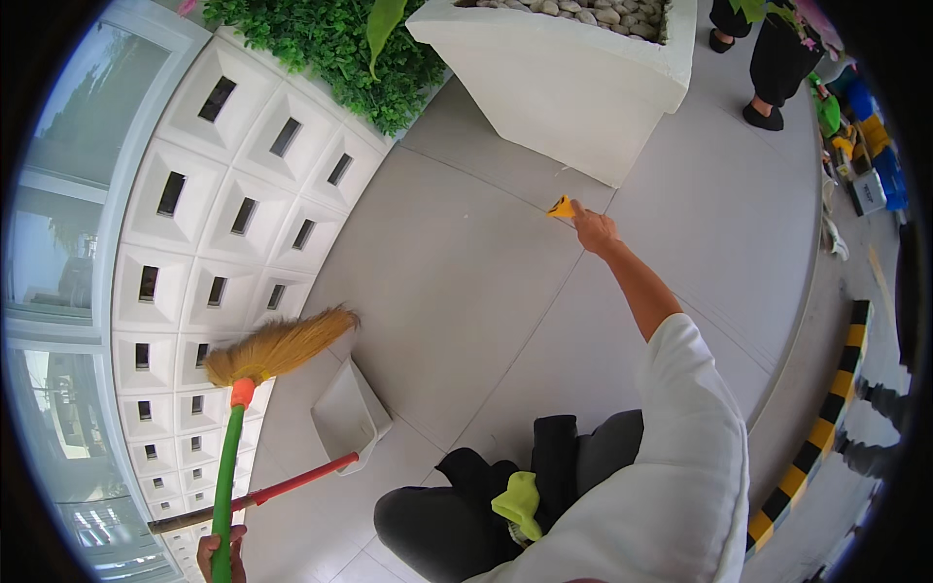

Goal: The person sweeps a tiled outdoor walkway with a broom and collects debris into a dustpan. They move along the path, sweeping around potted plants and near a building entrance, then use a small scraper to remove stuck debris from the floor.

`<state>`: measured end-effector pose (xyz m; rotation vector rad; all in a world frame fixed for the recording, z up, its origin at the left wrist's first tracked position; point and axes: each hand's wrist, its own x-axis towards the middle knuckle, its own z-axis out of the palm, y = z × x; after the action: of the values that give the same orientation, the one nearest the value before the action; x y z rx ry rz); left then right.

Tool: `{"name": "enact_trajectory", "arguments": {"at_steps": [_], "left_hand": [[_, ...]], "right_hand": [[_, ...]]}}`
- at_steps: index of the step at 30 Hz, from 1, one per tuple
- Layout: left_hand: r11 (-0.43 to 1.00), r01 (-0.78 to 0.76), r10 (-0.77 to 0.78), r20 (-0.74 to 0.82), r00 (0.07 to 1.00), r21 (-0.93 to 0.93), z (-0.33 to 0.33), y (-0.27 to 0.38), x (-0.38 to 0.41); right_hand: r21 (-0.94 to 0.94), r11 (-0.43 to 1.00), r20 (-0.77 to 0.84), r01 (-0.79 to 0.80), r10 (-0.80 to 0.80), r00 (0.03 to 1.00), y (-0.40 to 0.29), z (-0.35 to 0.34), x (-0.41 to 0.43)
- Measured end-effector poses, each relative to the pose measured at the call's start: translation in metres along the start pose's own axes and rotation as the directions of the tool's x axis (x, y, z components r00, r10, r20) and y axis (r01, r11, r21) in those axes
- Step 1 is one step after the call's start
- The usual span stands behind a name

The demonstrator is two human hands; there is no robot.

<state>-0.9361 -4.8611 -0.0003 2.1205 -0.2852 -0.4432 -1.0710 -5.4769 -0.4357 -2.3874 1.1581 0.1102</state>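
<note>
My left hand (221, 555), at the bottom left of the head view, grips the green handle of a broom (284, 346) with straw-coloured bristles and an orange collar. The bristles are raised in front of the white block wall. Behind the broom handle, a white dustpan (350, 415) with a red handle stands on the grey tiles. My right arm reaches forward, and my right hand (594, 224) is closed on a small yellow scraper (561, 207) near a tile joint. A yellow-green cloth (519, 503) lies at my lap, between the dark-clad legs.
A white planter (576, 87) with pebbles stands ahead, beside green foliage (350, 65). A pierced white block wall (240, 211) runs along the left. Another person's feet (764, 115) are at the upper right. Mixed items and a black-and-yellow striped barrier (820, 423) lie right.
</note>
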Motion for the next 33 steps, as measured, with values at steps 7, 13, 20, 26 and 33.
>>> {"name": "enact_trajectory", "arguments": {"at_steps": [7,13,20,26,33], "left_hand": [[0.800,0.358,-0.321,0.162,0.933,-0.482,0.086,-0.140,0.024],[0.473,0.627,-0.379,0.499,0.779,-0.619,0.124,-0.205,0.016],[0.449,0.472,-0.434,0.277,0.857,-0.759,0.145,-0.197,-0.012],[0.665,0.413,-0.418,0.149,0.896,-0.623,0.150,-0.172,-0.017],[0.751,0.371,-0.412,0.052,0.910,-0.546,0.145,-0.157,-0.021]], "right_hand": [[-0.027,0.987,-0.062,-0.155,0.154,0.986,0.045,-0.017,0.032],[-0.057,0.986,-0.048,-0.154,0.151,0.987,0.019,-0.020,0.075],[0.007,0.991,0.085,-0.134,0.132,0.988,0.017,-0.026,0.065],[-0.087,0.984,-0.076,-0.153,0.146,0.986,0.003,-0.017,0.085],[-0.036,0.981,0.004,-0.190,0.191,0.982,0.009,-0.024,0.079]]}}
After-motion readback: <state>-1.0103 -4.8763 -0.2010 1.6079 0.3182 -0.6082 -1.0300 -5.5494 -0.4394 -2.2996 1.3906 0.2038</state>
